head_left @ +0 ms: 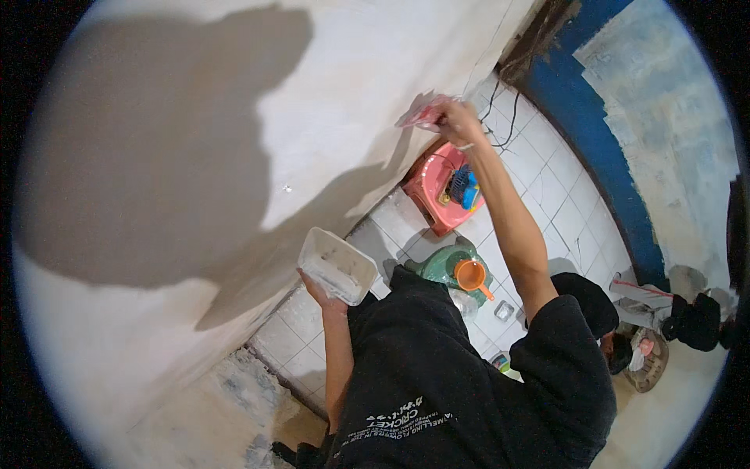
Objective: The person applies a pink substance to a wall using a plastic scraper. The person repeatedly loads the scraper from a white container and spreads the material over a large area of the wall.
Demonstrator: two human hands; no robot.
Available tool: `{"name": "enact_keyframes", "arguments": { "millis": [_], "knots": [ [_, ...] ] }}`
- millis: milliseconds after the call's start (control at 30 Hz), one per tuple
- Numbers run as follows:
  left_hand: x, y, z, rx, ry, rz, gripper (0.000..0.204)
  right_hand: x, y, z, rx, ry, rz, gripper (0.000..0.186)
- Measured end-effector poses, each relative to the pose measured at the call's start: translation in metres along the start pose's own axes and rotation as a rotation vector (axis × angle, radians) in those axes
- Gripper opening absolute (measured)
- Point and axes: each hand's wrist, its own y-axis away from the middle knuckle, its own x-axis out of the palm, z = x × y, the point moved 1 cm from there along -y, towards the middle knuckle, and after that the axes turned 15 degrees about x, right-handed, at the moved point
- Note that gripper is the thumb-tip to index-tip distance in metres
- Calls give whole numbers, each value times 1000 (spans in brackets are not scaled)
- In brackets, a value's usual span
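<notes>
My left hand (323, 295) grips a white rectangular plastic tub (361, 275) from beneath, fingers along its near side. The tub is tilted, and whitish smears show inside it. Out at arm's length, my right hand (461, 125) is closed on a crumpled clear-and-pink plastic bag (420, 112), held up by the pale wall (344, 70). Whether the bag touches the wall I cannot tell. The fingertips are partly hidden and a little blurred.
Below my right arm stands a pink plastic stool (422, 187) with a blue brush (469, 190) on it. A green translucent container (437, 268) and an orange dipper (471, 275) are on the white tiled floor (539, 148). Dark cables (512, 117) run by the wall corner.
</notes>
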Motion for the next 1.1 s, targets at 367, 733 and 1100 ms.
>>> {"name": "enact_keyframes", "arguments": {
  "millis": [367,733,1100],
  "knots": [
    [-21,-9,2,-42,68,52,70,-40,-85,-43,10,124,-196,20],
    [-20,-1,-1,-48,16,21,72,-97,-87,-65,-236,502,-51,6],
    [-16,1,-14,-47,29,-35,67,-33,29,-23,-57,258,-208,11]
  ]
}}
